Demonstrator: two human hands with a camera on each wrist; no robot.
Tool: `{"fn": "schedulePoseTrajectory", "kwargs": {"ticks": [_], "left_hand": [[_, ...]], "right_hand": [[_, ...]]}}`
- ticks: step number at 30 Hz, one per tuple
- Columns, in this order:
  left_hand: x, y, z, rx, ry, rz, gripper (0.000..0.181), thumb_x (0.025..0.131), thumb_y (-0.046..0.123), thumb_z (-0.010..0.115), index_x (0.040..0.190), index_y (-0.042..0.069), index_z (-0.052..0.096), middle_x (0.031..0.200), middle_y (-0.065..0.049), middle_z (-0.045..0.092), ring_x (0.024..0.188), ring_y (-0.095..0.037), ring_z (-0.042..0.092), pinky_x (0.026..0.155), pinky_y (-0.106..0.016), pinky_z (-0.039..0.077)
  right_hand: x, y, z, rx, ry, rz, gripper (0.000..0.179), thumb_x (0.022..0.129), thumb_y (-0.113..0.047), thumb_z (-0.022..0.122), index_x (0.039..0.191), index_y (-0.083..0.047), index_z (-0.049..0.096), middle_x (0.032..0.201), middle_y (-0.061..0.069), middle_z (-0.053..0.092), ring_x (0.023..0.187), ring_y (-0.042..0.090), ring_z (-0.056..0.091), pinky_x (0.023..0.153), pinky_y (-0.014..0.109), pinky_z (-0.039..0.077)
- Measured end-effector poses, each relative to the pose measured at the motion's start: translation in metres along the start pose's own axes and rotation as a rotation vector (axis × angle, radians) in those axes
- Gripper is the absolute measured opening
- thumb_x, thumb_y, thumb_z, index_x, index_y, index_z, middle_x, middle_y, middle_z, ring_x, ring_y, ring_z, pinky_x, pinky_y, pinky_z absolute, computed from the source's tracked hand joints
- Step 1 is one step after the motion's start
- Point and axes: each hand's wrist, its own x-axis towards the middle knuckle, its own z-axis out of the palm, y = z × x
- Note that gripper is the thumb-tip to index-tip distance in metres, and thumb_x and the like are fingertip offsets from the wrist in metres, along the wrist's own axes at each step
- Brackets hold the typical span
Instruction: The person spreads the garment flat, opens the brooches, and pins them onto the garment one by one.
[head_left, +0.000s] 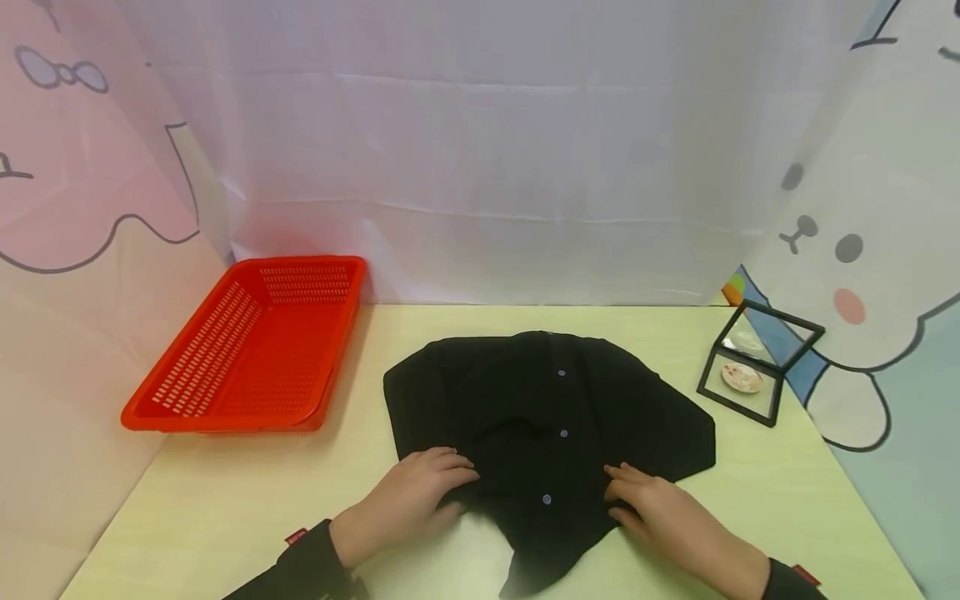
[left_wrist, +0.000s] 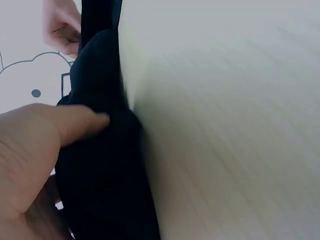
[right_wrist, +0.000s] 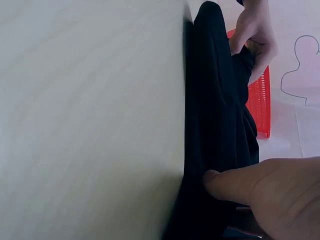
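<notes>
A black button-up shirt (head_left: 517,408) lies partly folded on the table, its row of buttons running down the middle and a pointed end hanging toward the front. My left hand (head_left: 412,500) pinches its near edge left of the buttons. On the right side, my right hand (head_left: 667,517) pinches the near edge too. The left wrist view shows the left thumb (left_wrist: 82,122) against the dark cloth (left_wrist: 105,185), the other fingers mostly hidden behind it. Likewise, the right thumb (right_wrist: 232,185) presses the fabric (right_wrist: 215,110) in the right wrist view.
A red plastic basket (head_left: 341,367) stands at the table's left. Toward the back right is an open black-framed clear case (head_left: 738,408) with a small pale oval item (head_left: 742,377) in it. A white curtain (head_left: 525,183) hangs behind the pale wooden table (head_left: 255,500).
</notes>
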Motion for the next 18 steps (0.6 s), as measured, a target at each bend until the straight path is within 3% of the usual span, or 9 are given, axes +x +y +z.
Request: {"fn": "schedulePoseTrajectory", "kwargs": {"ticks": [2, 5, 9, 14, 18], "left_hand": [[0.001, -0.001, -0.003, -0.017, 0.034, -0.019, 0.027, 0.086, 0.013, 0.076, 0.112, 0.016, 0.076, 0.114, 0.004, 0.073, 0.108, -0.018, 0.067, 0.089, -0.036, 0.058], [0.003, -0.005, -0.013, -0.059, 0.044, -0.074, 0.024, 0.084, 0.010, 0.075, 0.108, 0.016, 0.077, 0.108, 0.005, 0.075, 0.099, -0.016, 0.069, 0.082, -0.033, 0.059], [0.004, -0.012, -0.029, -0.094, 0.014, -0.156, 0.025, 0.086, 0.011, 0.073, 0.110, 0.015, 0.077, 0.110, 0.004, 0.076, 0.100, -0.018, 0.071, 0.081, -0.037, 0.060], [0.004, -0.019, -0.055, -0.124, 0.013, -0.218, 0.025, 0.087, 0.012, 0.075, 0.112, 0.012, 0.076, 0.111, -0.001, 0.076, 0.101, -0.021, 0.072, 0.086, -0.042, 0.060], [0.004, -0.025, -0.079, -0.170, 0.067, -0.181, 0.022, 0.089, 0.013, 0.078, 0.111, 0.011, 0.077, 0.108, 0.000, 0.077, 0.097, -0.019, 0.073, 0.088, -0.041, 0.060]], "right_hand": [[0.003, 0.004, -0.002, 0.002, 0.011, -0.035, 0.013, 0.086, -0.008, 0.081, 0.092, -0.016, 0.073, 0.117, 0.014, 0.075, 0.110, 0.039, 0.072, 0.084, 0.046, 0.061], [0.007, 0.008, -0.009, 0.022, 0.005, -0.031, 0.013, 0.087, -0.006, 0.080, 0.092, -0.014, 0.071, 0.100, 0.003, 0.076, 0.092, 0.021, 0.075, 0.075, 0.035, 0.062], [0.009, 0.011, -0.025, 0.054, 0.011, 0.030, 0.010, 0.091, -0.006, 0.076, 0.093, -0.013, 0.069, 0.087, -0.007, 0.069, 0.073, -0.001, 0.060, 0.061, 0.023, 0.052], [0.011, 0.010, -0.048, 0.066, 0.055, 0.074, 0.007, 0.093, -0.006, 0.073, 0.094, -0.012, 0.069, 0.086, -0.006, 0.069, 0.068, -0.003, 0.055, 0.057, 0.021, 0.046], [0.014, 0.010, -0.067, 0.059, 0.118, 0.100, 0.005, 0.094, -0.006, 0.072, 0.097, -0.010, 0.069, 0.087, -0.004, 0.071, 0.068, -0.001, 0.057, 0.057, 0.022, 0.047]]}}
